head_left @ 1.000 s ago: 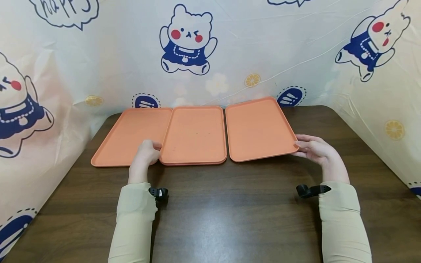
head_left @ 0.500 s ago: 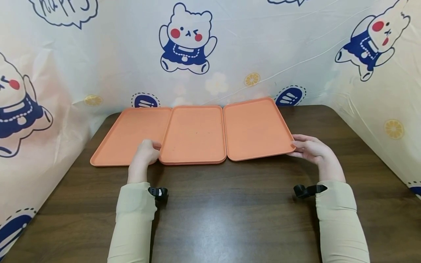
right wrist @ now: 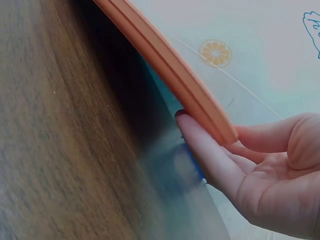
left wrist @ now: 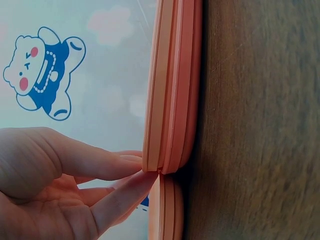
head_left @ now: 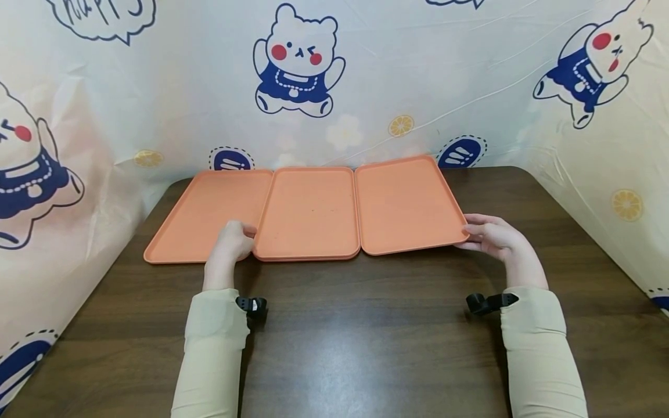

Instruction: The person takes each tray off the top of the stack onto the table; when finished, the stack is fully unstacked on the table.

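Observation:
Three orange trays sit in a row along the far side of the table in the head view. My left hand [head_left: 231, 244] pinches the near left corner of the middle tray [head_left: 308, 215], which is stacked on another tray, as its doubled rim [left wrist: 172, 90] shows in the left wrist view. My right hand [head_left: 496, 238] grips the near right corner of the right tray [head_left: 410, 206], thumb above and fingers beneath. That tray's right side is lifted off the table, and its left edge meets the middle stack. Beside my left hand lies the left tray [head_left: 209, 215], partly covered by the hand.
The brown wooden table [head_left: 376, 325] reaches toward me in front of the trays. A printed curtain [head_left: 366, 75] with bear drawings hangs close behind the trays and along both sides. A black wrist camera [head_left: 252, 306] sits on each sleeve.
My right hand has shifted slightly left with the right tray, narrowing the gap to the middle stack until their edges meet. My left hand has stayed in place.

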`<state>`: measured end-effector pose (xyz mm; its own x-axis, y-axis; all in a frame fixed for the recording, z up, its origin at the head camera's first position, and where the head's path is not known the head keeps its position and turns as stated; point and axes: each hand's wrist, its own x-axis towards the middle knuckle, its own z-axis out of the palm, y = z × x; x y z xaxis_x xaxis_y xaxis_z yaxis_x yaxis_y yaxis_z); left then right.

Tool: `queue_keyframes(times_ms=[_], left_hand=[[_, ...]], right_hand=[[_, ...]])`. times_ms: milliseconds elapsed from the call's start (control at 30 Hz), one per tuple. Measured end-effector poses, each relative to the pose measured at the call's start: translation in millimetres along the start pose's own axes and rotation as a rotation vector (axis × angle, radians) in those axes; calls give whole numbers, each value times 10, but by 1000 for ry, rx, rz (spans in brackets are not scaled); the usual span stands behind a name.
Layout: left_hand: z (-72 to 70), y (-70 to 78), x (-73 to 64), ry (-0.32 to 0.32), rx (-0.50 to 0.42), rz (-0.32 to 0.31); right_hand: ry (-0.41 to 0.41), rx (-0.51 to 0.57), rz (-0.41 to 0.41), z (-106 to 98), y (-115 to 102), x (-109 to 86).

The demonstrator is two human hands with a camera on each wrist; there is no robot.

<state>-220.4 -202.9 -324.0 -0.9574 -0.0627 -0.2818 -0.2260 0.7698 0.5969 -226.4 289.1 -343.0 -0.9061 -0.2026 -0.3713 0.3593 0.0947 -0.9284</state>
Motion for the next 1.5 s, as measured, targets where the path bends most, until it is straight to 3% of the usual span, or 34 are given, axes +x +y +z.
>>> queue_keyframes(times_ms=[133,433,900,1500], left_hand=[[4,5,-3,4,7,-6],[7,11,-7,4,2,-13],[3,3,1,5,7,7],[14,7,7,0,2,-7]], right_hand=[[-2,-78,12,3,1,11],[-30,-137,-28,-2,25,21],[12,-273,-9,-20,53,33],[20,-286,34,-4,20,24]])
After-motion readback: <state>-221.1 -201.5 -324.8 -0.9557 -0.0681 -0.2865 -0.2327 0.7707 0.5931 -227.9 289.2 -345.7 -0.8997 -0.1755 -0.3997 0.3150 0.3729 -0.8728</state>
